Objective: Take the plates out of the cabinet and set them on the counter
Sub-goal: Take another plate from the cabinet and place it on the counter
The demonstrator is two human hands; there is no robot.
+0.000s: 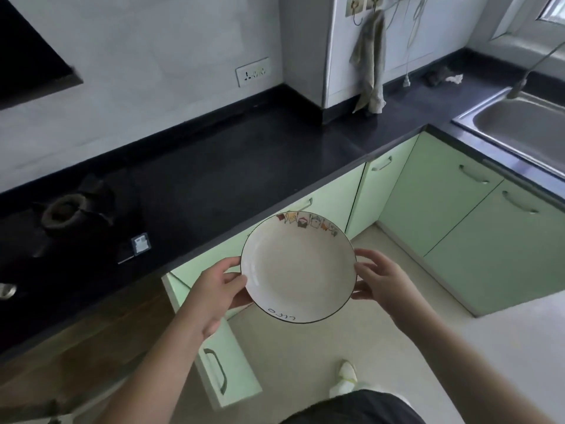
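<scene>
A white plate with a thin dark rim and small coloured pictures on its far edge is held level in the air, just in front of the black counter. My left hand grips its left rim and my right hand grips its right rim. Below the plate, a pale green cabinet door stands swung open; the cabinet's inside is dark and no other plates show.
A gas burner and a small square knob panel sit on the counter's left. A steel sink is at the right. A grey towel hangs on the back wall. Shut green cabinets line the corner.
</scene>
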